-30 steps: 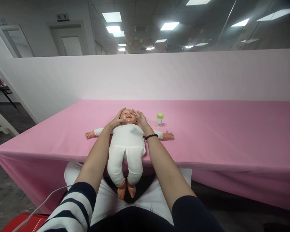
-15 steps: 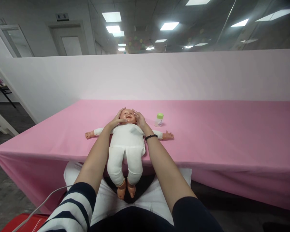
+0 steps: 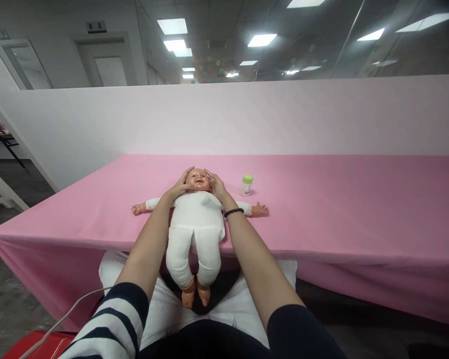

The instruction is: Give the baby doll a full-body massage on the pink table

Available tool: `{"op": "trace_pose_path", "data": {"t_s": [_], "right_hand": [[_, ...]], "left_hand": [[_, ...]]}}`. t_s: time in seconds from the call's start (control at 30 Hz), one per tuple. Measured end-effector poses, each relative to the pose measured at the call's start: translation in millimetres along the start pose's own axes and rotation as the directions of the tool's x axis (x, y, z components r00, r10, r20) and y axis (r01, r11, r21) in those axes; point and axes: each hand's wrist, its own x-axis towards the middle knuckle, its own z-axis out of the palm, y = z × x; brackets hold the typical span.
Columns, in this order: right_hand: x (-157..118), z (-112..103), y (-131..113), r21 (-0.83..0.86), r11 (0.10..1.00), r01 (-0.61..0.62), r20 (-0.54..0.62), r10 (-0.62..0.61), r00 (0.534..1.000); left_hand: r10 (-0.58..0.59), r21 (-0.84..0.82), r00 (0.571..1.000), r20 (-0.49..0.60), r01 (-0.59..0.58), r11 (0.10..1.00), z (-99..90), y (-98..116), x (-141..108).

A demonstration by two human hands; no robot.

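Note:
A baby doll (image 3: 198,209) with a white cloth body lies on its back on the pink-covered table (image 3: 340,204). Its arms stretch out to both sides, and its lower legs hang past the front edge. My left hand (image 3: 180,185) cups the left side of its head, fingers along the top and thumb across the cheek near the chin. From the other side, my right hand (image 3: 217,186) holds the head with its fingers by the temple. Parts of the fingers behind the head are hidden. Right of the head stands a small bottle (image 3: 246,185) with a green cap.
Behind the table runs a white wall (image 3: 247,117) with glass above it. A red stool or seat (image 3: 37,344) shows at the lower left, crossed by a pale cable (image 3: 67,315). The table's front edge lies close to my body.

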Motion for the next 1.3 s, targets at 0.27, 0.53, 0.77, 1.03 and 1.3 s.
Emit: {"op": "trace_pose_path", "data": {"t_s": [0.27, 0.53, 0.77, 1.03, 1.3], "right_hand": [[0.7, -0.9, -1.7, -0.008, 0.999, -0.051, 0.050, 0.052, 0.997], [0.7, -0.3, 0.0, -0.009, 1.000, -0.024, 0.009, 0.024, 1.000], [-2.0, 2.4, -1.7, -0.020, 0.999, -0.040, -0.010, 0.040, 0.999], [-2.2, 2.4, -2.1, -0.019, 0.999, -0.027, -0.040, 0.027, 0.999], [-1.1, 1.4, 0.4, -0.012, 1.000, 0.008, -0.041, -0.009, 0.999]], "left_hand": [[0.004, 0.003, 1.000, 0.003, -0.004, 1.000, 2.4, 3.4, -2.9], [-0.035, 0.006, 0.999, -0.003, 0.035, 0.999, 4.3, 7.7, -5.8], [-0.022, 0.006, 1.000, 0.010, 0.022, 1.000, 4.6, 7.2, -5.5], [-0.003, 0.017, 1.000, 0.012, 0.002, 1.000, 2.1, 2.1, -2.8], [-0.012, 0.014, 1.000, 0.000, 0.012, 1.000, 3.6, 5.0, -4.5]]}}
